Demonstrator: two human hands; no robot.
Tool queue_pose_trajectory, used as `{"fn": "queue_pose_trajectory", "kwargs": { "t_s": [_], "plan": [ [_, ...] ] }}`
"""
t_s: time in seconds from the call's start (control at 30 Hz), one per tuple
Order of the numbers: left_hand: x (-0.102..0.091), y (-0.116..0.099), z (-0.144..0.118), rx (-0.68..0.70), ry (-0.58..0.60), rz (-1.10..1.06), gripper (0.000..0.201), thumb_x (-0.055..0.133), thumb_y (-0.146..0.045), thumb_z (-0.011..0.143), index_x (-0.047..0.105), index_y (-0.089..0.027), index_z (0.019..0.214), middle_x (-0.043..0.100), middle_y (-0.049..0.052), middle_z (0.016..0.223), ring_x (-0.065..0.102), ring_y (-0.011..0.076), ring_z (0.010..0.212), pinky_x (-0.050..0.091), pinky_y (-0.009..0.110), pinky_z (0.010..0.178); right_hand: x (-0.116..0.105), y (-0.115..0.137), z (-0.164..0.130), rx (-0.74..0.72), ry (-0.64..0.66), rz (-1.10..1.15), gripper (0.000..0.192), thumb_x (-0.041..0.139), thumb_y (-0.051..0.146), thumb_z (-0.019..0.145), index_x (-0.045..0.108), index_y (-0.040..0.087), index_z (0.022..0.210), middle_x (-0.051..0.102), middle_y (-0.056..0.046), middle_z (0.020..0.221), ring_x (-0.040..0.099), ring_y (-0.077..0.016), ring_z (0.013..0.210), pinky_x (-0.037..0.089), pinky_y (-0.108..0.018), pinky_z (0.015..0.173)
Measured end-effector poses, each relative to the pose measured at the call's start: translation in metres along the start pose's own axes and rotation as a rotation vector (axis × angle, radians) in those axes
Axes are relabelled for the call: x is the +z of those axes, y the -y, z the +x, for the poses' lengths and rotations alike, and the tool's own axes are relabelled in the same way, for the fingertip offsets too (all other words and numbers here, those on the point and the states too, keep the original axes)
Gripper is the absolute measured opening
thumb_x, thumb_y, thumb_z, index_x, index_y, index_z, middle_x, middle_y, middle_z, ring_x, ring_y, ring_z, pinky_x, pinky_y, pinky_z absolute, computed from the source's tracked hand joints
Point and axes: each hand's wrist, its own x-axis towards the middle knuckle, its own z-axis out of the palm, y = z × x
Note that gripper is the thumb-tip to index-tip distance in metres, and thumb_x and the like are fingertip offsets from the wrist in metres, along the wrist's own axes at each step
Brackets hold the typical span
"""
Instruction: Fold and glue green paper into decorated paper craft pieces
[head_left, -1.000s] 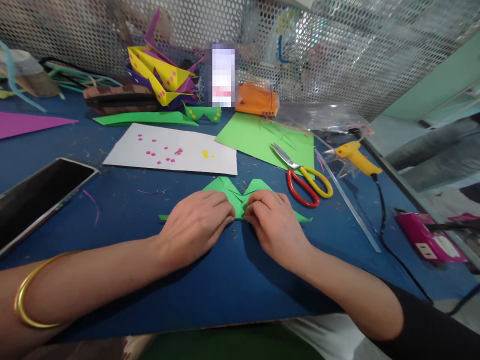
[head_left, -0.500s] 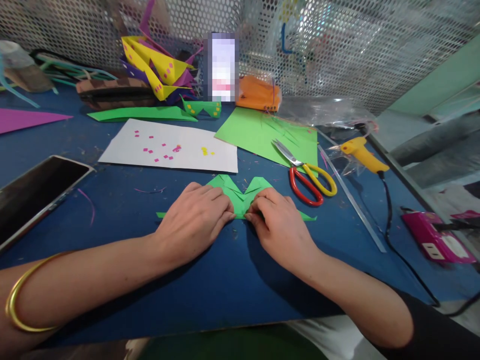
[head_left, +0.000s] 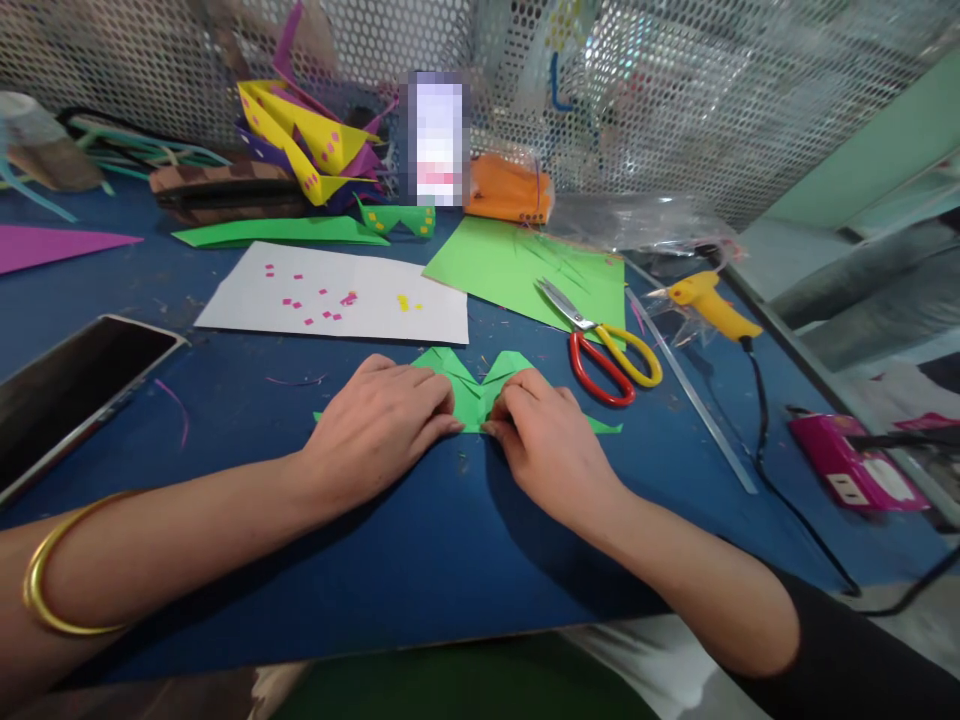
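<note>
Both hands pressing a folded green paper flat on the blue table.

Left hand (head_left: 379,425) lies palm down on the fold's (head_left: 474,390) left half, fingers close together and flat, tips at the centre crease. Right hand (head_left: 547,440) covers the right half, fingers curled, tips pinching the paper's near edge at the middle. The fold's two peaked flaps show just beyond the knuckles; thin points stick out to either side. Table (head_left: 420,560) bare in front of the hands. Phone (head_left: 71,385) at left. Scissors (head_left: 604,345) near the right hand, blades on a green sheet (head_left: 517,265). White sheet (head_left: 337,295) carries small pink and yellow squares. Glue gun (head_left: 709,305) further right. Clear bag holds orange material (head_left: 510,190); contents unclear.
</note>
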Motion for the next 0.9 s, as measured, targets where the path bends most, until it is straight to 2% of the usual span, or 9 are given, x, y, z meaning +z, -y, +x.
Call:
{"fn": "queue_pose_trajectory", "kwargs": {
  "t_s": [0.07,0.2,0.3,0.47,0.63,0.9],
  "plan": [
    [0.001,-0.001,-0.001,0.038,-0.036,0.009,0.023,0.053,-0.034,0.1,0.059,-0.018,0.084,0.064,0.0,0.077,0.06,0.0197,0.073,0.036,0.036,0.073,0.0,0.0,0.0,0.004,0.001,0.001,0.007,0.055,0.016,0.093,0.059,0.015,0.088,0.059,-0.008,0.099,0.058,-0.0231,0.088,0.035,-0.036,0.073],
    [0.002,-0.011,-0.003,0.265,-0.144,0.135,0.03,0.038,-0.018,0.104,0.067,-0.017,0.094,0.069,0.005,0.09,0.061,0.0211,0.081,0.04,0.035,0.071,0.0,0.0,0.0,0.009,0.013,-0.002,0.008,0.054,0.015,0.094,0.06,0.015,0.088,0.06,-0.008,0.101,0.058,-0.023,0.088,0.035,-0.036,0.074],
    [0.004,-0.02,-0.005,0.348,-0.173,0.226,0.03,0.04,-0.016,0.102,0.069,-0.013,0.095,0.068,0.007,0.087,0.06,0.022,0.079,0.043,0.036,0.069,0.0,-0.001,0.001,-0.001,0.007,0.014,0.01,0.054,0.015,0.094,0.061,0.015,0.087,0.061,-0.008,0.099,0.058,-0.0225,0.089,0.035,-0.036,0.075],
    [0.006,-0.022,-0.005,0.336,-0.087,0.2,0.028,0.044,-0.022,0.102,0.069,-0.012,0.095,0.067,0.007,0.09,0.059,0.0224,0.078,0.046,0.037,0.065,-0.005,-0.009,-0.001,-0.035,-0.004,0.095,0.01,0.059,0.014,0.092,0.062,0.017,0.083,0.062,-0.004,0.094,0.058,-0.0202,0.087,0.036,-0.036,0.077],
    [0.004,-0.02,-0.006,0.322,-0.039,0.15,0.029,0.042,-0.023,0.102,0.068,-0.012,0.1,0.067,0.009,0.096,0.06,0.0232,0.083,0.05,0.038,0.067,-0.014,-0.019,-0.005,0.037,0.022,0.178,0.012,0.064,0.01,0.088,0.062,0.017,0.079,0.061,-0.002,0.091,0.058,-0.0179,0.083,0.037,-0.036,0.077],
    [0.001,-0.024,-0.011,0.313,0.026,0.174,0.034,0.04,-0.027,0.101,0.069,-0.01,0.102,0.067,0.013,0.102,0.061,0.0275,0.09,0.052,0.041,0.067,-0.018,-0.017,0.0,0.102,0.098,0.146,0.016,0.067,0.011,0.086,0.058,0.017,0.073,0.059,-0.002,0.088,0.056,-0.0169,0.08,0.037,-0.035,0.076]
  ]
}}
